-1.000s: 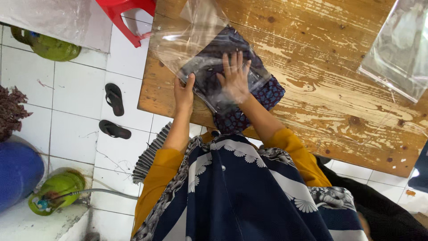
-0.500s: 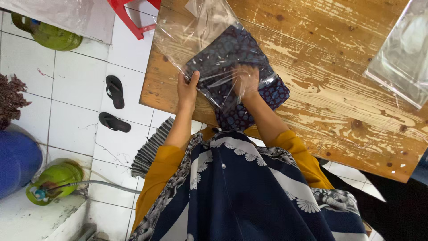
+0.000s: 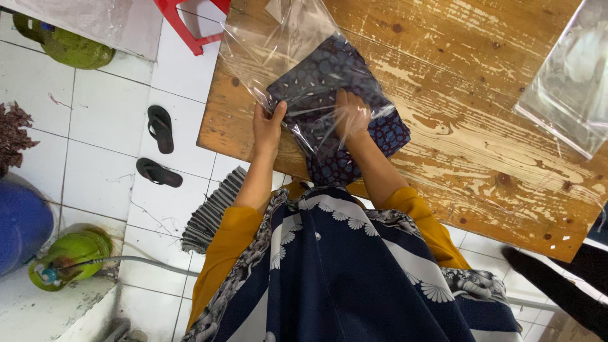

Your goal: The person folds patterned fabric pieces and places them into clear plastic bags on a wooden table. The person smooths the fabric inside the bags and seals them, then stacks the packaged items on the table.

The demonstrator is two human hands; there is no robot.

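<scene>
A folded dark blue patterned cloth [image 3: 329, 82] lies at the near edge of a worn wooden table [image 3: 468, 114], partly inside a clear plastic bag [image 3: 278, 44] whose open mouth faces the person. A second folded piece of blue patterned fabric [image 3: 373, 145] lies under it, sticking out toward the table's edge.

The left hand [image 3: 267, 123] reaches up from below, forearm nearly straight, and pinches the bag's edge together with the cloth's left corner, thumb on top and fingers curled beneath. The right hand [image 3: 351, 117] sits inside the bag's mouth under the plastic film, palm down and fingers spread flat on the cloth; it presses rather than clasps. Both arms wear mustard-yellow sleeves pushed back from the wrists, and a navy scarf with white fan prints hangs between them.

Further right on the table rests another clear plastic bag [image 3: 570, 82]. On the white tiled floor to the left lie a pair of black sandals [image 3: 159, 145], a green gas cylinder [image 3: 66, 256] and a red plastic stool [image 3: 190, 19].
</scene>
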